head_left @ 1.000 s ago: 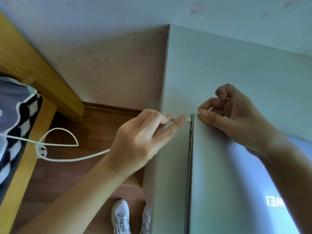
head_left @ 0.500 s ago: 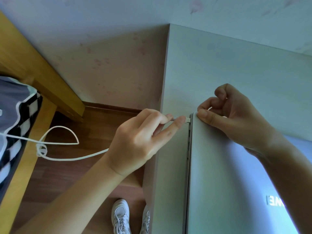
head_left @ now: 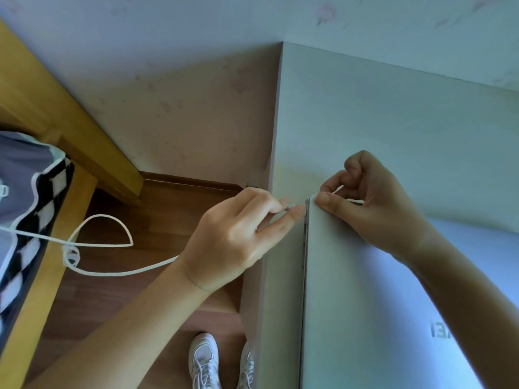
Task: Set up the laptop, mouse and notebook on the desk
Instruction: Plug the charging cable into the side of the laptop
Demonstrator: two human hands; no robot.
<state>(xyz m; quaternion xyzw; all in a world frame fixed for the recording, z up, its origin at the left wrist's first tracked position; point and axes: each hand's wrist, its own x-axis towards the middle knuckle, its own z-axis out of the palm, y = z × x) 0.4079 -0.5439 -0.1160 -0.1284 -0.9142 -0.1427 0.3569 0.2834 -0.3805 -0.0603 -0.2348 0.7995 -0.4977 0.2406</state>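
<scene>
A closed silver laptop (head_left: 365, 304) lies flat on the pale desk (head_left: 393, 113), its left edge near the desk's left side. My left hand (head_left: 238, 237) pinches the plug of a white charging cable (head_left: 112, 272) right against the laptop's far left corner, where the side ports are. My right hand (head_left: 373, 203) rests on that same corner, thumb pressing the lid, fingers curled. The plug tip is hidden by my fingertips. No mouse or notebook is in view.
The white cable loops down over the wooden floor (head_left: 157, 220) towards a wooden bed frame (head_left: 64, 127) with checkered bedding (head_left: 25, 209) at the left. My white sneakers (head_left: 205, 360) stand beside the desk's side panel. A wall runs behind the desk.
My left hand has pushed the plug slightly right, closing the small gap to the laptop's edge. The right hand stays on the corner.
</scene>
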